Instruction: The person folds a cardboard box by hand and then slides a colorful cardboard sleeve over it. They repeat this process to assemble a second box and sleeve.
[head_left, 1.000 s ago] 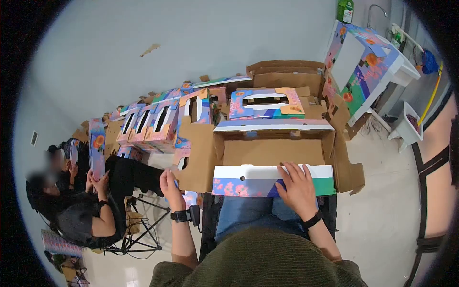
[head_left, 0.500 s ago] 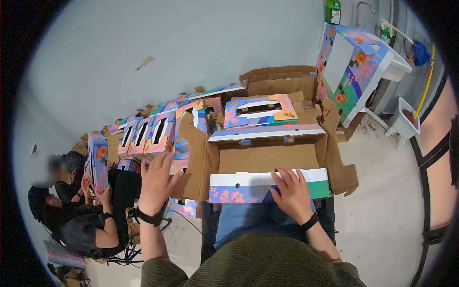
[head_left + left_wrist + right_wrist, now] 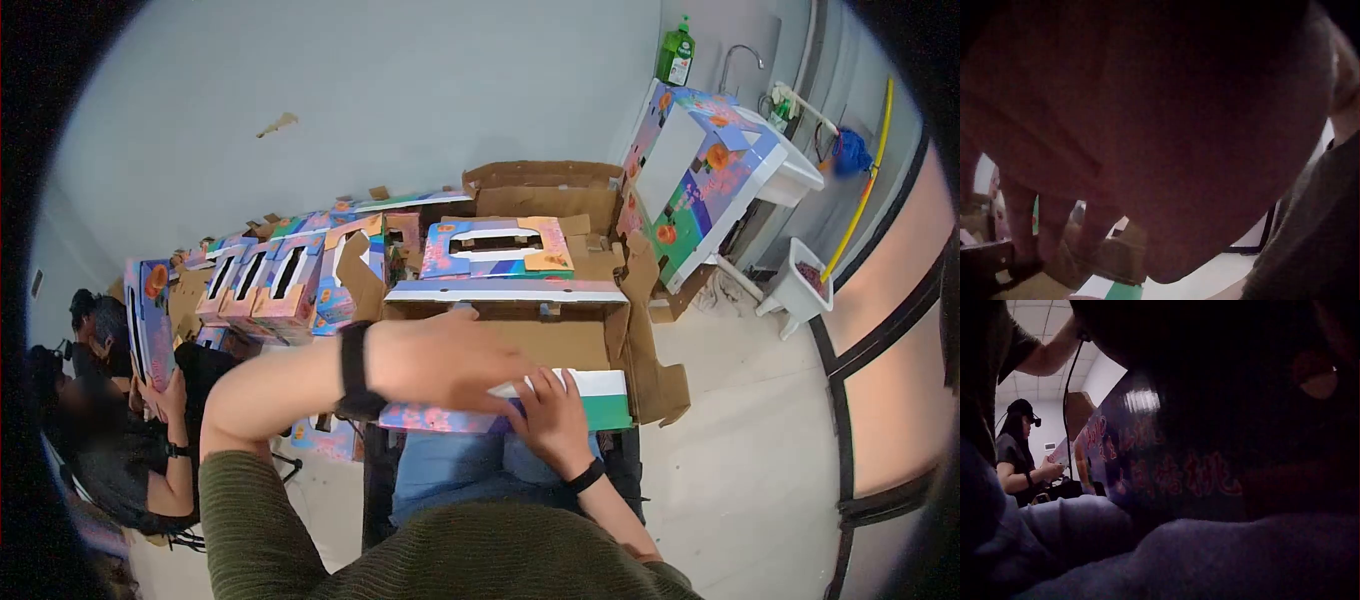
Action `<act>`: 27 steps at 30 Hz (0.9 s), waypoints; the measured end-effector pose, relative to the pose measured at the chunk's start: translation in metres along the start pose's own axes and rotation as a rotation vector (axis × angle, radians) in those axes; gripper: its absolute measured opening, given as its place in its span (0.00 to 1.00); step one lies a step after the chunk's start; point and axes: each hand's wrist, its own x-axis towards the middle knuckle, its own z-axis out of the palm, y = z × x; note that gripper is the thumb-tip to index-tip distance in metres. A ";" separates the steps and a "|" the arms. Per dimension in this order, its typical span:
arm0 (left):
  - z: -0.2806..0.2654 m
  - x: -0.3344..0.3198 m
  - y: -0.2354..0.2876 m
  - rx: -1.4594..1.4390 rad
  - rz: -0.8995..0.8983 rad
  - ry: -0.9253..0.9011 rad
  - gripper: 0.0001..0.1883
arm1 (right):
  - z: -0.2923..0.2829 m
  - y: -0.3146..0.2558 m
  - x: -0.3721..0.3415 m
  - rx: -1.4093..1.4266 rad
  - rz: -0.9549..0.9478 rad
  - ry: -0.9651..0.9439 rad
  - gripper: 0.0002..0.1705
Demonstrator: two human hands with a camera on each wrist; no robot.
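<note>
An open cardboard carton with a printed front wall rests over my lap. My right hand rests on that front wall, fingers spread up to its white top edge. My left hand, blurred by motion, reaches across the carton and overlaps the wall beside my right hand. Its fingers point down and apart in the left wrist view, with nothing visible between them. The right wrist view shows the dark printed side of the carton; my right hand is mostly hidden there.
Beyond it, a printed box with a slot sits inside more cardboard. Several similar boxes line the wall at left. A seated person holds an upright printed panel there. A white sink stands at right.
My left hand has swung from the carton's left side across to its front wall near my right hand. My right hand stays on the wall. The head view has shifted.
</note>
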 end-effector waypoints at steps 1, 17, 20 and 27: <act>0.000 0.016 -0.009 -0.011 -0.033 -0.102 0.28 | -0.001 0.000 0.001 0.012 -0.004 0.008 0.29; 0.017 0.130 -0.146 0.266 -0.620 -0.121 0.28 | -0.008 -0.002 -0.002 0.040 -0.033 0.049 0.29; 0.026 0.138 -0.173 0.251 -0.665 0.174 0.25 | -0.004 -0.001 -0.001 0.029 -0.035 0.041 0.30; 0.092 0.147 -0.229 0.049 -0.804 -0.193 0.32 | -0.006 -0.001 0.000 0.009 -0.036 -0.020 0.30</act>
